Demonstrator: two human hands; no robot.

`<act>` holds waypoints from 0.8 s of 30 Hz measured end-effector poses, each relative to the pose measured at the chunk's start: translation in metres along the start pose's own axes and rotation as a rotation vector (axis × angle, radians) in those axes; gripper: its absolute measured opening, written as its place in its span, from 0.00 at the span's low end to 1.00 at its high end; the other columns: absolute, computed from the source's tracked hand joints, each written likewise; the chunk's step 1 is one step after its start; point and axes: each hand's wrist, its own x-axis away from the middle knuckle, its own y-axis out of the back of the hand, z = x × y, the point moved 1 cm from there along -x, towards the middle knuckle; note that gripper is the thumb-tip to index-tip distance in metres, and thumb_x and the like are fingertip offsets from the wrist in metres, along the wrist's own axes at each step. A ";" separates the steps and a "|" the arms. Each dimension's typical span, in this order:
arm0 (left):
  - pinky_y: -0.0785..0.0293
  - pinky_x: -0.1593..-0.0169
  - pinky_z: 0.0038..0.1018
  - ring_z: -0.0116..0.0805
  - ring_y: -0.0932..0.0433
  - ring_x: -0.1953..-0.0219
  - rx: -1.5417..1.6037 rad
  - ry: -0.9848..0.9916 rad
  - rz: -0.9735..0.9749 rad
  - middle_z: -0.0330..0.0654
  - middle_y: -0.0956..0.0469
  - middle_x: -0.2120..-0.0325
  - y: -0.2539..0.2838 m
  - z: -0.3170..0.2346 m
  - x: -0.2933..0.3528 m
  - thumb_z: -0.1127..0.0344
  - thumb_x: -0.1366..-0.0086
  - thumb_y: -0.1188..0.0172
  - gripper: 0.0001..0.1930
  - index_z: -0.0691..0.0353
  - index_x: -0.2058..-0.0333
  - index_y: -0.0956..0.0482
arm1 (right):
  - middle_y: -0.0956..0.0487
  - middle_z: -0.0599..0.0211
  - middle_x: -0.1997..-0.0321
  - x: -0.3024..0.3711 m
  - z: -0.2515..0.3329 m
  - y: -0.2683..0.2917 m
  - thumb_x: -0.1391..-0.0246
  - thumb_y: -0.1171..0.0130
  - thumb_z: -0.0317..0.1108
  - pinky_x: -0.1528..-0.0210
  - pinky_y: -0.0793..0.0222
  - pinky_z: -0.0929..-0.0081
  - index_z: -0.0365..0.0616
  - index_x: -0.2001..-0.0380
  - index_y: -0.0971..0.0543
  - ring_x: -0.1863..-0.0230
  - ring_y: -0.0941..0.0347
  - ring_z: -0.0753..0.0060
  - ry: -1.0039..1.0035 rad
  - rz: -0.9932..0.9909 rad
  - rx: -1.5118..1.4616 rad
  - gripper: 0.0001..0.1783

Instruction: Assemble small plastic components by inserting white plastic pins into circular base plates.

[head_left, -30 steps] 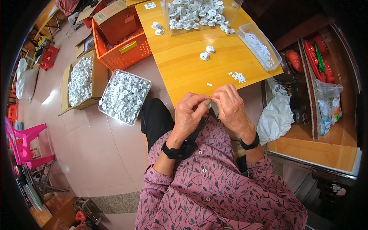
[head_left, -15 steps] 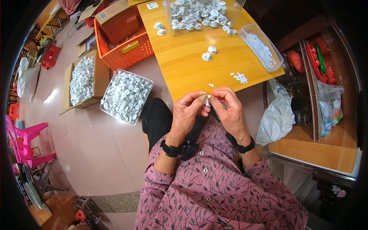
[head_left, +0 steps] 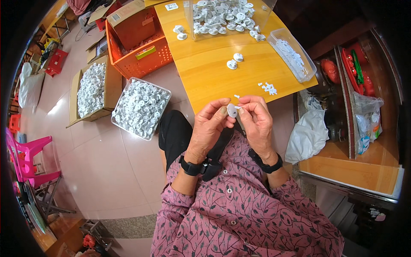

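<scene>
In front of my lap, just off the table's near edge, my left hand (head_left: 209, 129) pinches a white round plastic part (head_left: 232, 111) between thumb and fingers, its flat face showing. Close on its right, my right hand (head_left: 257, 125) is closed on a small white plastic pin (head_left: 238, 107), whose tip points at the disc; whether they touch I cannot tell. A single loose pin (head_left: 236, 96) lies on the table beyond my fingers, with a small heap of pins (head_left: 269, 89) to its right. Two more round white parts (head_left: 231, 64) sit farther back on the wood.
On the yellow wooden table (head_left: 201, 81), a clear bin (head_left: 187, 21) of round parts stands at the back and a clear tray (head_left: 309, 76) of pins at the right. Left on the floor are a filled clear tub (head_left: 147, 136), a filled carton (head_left: 112, 90) and an orange crate (head_left: 141, 62).
The round part in my left hand has turned from edge-on to show its flat face. A small pin now shows at my right fingertips, and my hands have parted slightly.
</scene>
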 end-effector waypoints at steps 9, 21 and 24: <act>0.22 0.60 0.23 0.29 0.21 0.65 0.097 -0.001 0.042 0.42 0.20 0.63 0.004 -0.002 0.000 0.68 0.28 0.44 0.13 0.66 0.48 0.23 | 0.25 0.55 0.57 -0.003 0.018 0.000 0.49 0.39 0.20 0.53 0.28 0.67 0.37 0.70 0.26 0.55 0.24 0.58 0.148 0.039 0.204 0.05; 0.23 0.59 0.24 0.29 0.22 0.65 0.077 -0.012 0.048 0.42 0.20 0.62 0.005 -0.003 0.000 0.68 0.29 0.43 0.13 0.67 0.49 0.22 | 0.25 0.54 0.57 -0.006 0.020 -0.002 0.48 0.38 0.21 0.55 0.27 0.66 0.38 0.70 0.25 0.57 0.24 0.57 0.191 0.057 0.249 0.05; 0.23 0.59 0.22 0.27 0.22 0.65 0.067 -0.020 0.051 0.42 0.19 0.62 0.005 -0.003 0.001 0.69 0.28 0.44 0.13 0.68 0.49 0.23 | 0.25 0.54 0.57 -0.007 0.022 -0.002 0.48 0.38 0.21 0.56 0.27 0.66 0.38 0.69 0.25 0.57 0.24 0.56 0.226 0.064 0.270 0.05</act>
